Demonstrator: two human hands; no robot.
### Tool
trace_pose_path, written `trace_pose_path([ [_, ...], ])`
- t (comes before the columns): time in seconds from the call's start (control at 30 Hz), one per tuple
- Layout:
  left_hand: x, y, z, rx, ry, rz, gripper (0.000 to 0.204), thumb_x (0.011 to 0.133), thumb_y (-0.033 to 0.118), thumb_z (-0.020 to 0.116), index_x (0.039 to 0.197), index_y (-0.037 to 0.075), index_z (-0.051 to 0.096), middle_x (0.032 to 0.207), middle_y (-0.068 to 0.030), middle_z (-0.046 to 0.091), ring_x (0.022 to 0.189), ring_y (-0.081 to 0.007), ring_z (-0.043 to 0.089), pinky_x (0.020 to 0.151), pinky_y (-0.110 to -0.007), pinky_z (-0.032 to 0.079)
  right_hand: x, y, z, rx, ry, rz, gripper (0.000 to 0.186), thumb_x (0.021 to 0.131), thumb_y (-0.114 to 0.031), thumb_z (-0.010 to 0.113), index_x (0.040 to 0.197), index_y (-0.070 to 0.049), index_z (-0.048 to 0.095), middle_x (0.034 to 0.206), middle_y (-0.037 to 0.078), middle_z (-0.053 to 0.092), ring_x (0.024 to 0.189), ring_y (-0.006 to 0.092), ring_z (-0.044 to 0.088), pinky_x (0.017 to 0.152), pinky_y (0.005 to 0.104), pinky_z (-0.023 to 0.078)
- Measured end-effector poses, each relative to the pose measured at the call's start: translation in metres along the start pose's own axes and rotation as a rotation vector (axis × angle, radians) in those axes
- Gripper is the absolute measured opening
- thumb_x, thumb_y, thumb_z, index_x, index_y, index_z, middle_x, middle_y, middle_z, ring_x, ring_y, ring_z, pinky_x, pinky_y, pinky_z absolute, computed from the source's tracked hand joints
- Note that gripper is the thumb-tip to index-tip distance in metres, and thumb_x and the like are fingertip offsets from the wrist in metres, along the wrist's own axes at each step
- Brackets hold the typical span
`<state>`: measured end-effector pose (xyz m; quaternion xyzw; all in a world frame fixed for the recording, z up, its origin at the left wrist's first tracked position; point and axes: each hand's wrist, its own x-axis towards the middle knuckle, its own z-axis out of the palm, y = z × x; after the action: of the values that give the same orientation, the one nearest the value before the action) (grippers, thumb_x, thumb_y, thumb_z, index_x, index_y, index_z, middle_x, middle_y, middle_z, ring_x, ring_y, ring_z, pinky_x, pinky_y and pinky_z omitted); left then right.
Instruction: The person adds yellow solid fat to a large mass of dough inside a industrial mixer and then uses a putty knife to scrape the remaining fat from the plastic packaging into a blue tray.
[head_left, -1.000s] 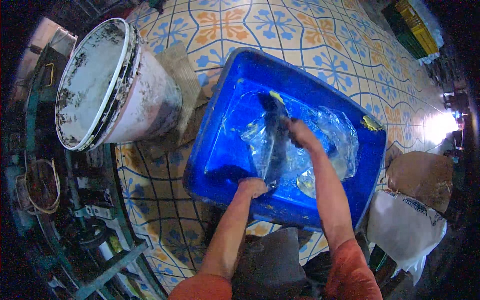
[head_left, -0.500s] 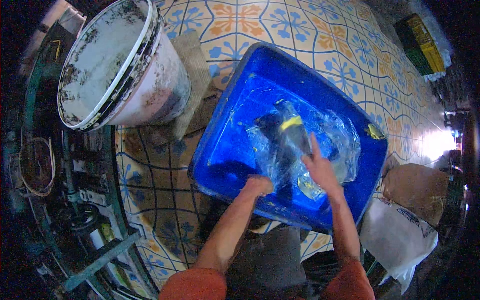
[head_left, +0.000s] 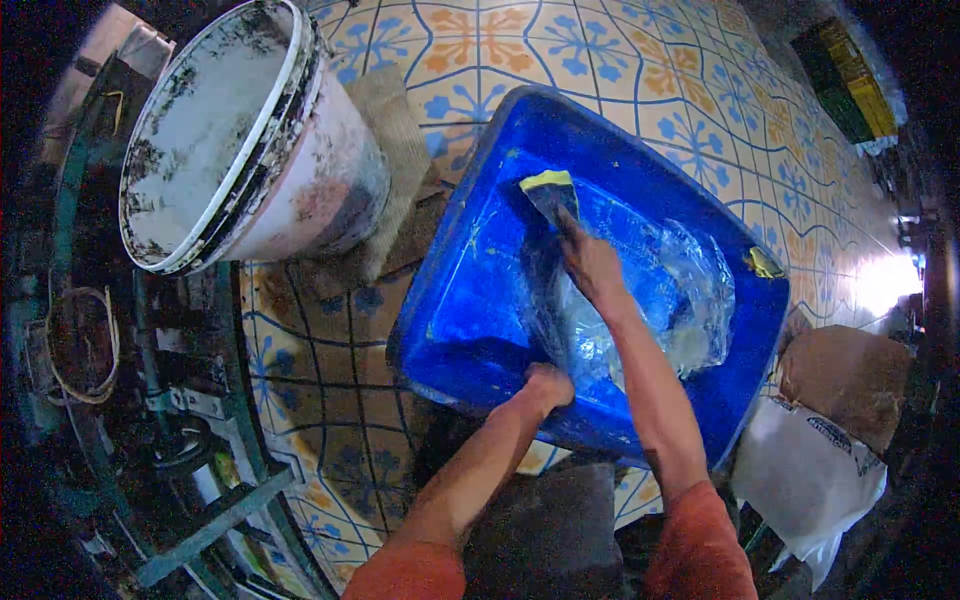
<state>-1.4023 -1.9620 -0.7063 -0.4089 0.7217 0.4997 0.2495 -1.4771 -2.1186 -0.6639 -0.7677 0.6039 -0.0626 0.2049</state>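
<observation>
- A patterned tile floor [head_left: 590, 50] spans the top of the frame.
- Upper left: a tilted white bucket [head_left: 325, 190], its inside spotted with dark grime.
- Centre: a blue tub [head_left: 620, 160] holding crumpled clear plastic [head_left: 700, 290] and yellow smears.
- Just above centre, the right hand's [head_left: 592, 268] fingers are clamped around a scraper [head_left: 552, 196], its yellow-coated blade beyond them, pointing upper left.
- Below centre, the left hand's [head_left: 548, 385] fingers are closed on the plastic's lower end.

Here's the tiled floor [head_left: 590, 50] (blue and orange motifs!), a ribbed sheet [head_left: 402, 150] lying left of the blue tub [head_left: 600, 150]; inside the tub, crumpled clear plastic [head_left: 705, 290].
</observation>
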Motion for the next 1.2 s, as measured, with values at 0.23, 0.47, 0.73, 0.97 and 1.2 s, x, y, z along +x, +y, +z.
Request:
trace_pose_path([
  [0.23,0.019,0.003,0.021,0.128,-0.029,-0.001,0.037,0.083,0.023,0.047,0.113,0.009,0.064,0.121,-0.0109,0.059,0.110,-0.0276,0.057,0.086,-0.047,0.045,-0.129,0.018,0.051,-0.313,-0.205,-0.075,0.062,0.084,-0.011,0.048,0.138,-0.038,0.033,0.064,0.018,0.059,0.057,0.0344,0.061,0.051,0.0453,0.049],
  [0.47,-0.003,0.007,-0.004,0.204,-0.002,0.097,0.032,0.085,0.021,0.046,0.106,0.013,0.067,0.115,-0.0095,0.062,0.105,-0.0269,0.060,0.081,-0.045,0.050,0.006,0.037,-0.018,-0.102,0.050,0.038,0.047,0.087,-0.022,0.049,0.133,-0.022,0.042,0.072,0.021,0.062,0.064,0.0369,0.062,0.056,0.0469,0.049],
  [0.73,-0.006,0.027,-0.008,0.234,-0.071,0.041,0.030,0.080,0.024,0.052,0.102,0.012,0.069,0.110,-0.0082,0.065,0.100,-0.0256,0.063,0.080,-0.041,0.050,-0.196,0.043,0.024,-0.233,-0.193,0.271,0.060,0.086,-0.020,0.050,0.142,-0.021,0.027,0.067,0.024,0.060,0.059,0.0394,0.060,0.051,0.0507,0.047],
  [0.97,-0.014,0.036,-0.012,0.332,-0.027,0.139,0.028,0.079,0.023,0.052,0.097,0.012,0.071,0.103,-0.0100,0.067,0.097,-0.0257,0.064,0.079,-0.041,0.051,-0.069,0.095,0.022,-0.201,0.067,0.245,0.063,0.086,-0.015,0.046,0.144,-0.019,0.020,0.074,0.026,0.061,0.065,0.0407,0.062,0.059,0.0504,0.048],
  [1.2,-0.018,0.025,-0.008,0.237,-0.097,0.081,0.031,0.078,0.026,0.051,0.096,0.012,0.071,0.102,-0.0117,0.067,0.098,-0.0272,0.063,0.082,-0.039,0.049,-0.126,0.033,-0.020,0.045,-0.038,0.339,0.049,0.086,-0.019,0.050,0.134,-0.017,0.041,0.080,0.023,0.063,0.071,0.0413,0.061,0.061,0.0515,0.047],
])
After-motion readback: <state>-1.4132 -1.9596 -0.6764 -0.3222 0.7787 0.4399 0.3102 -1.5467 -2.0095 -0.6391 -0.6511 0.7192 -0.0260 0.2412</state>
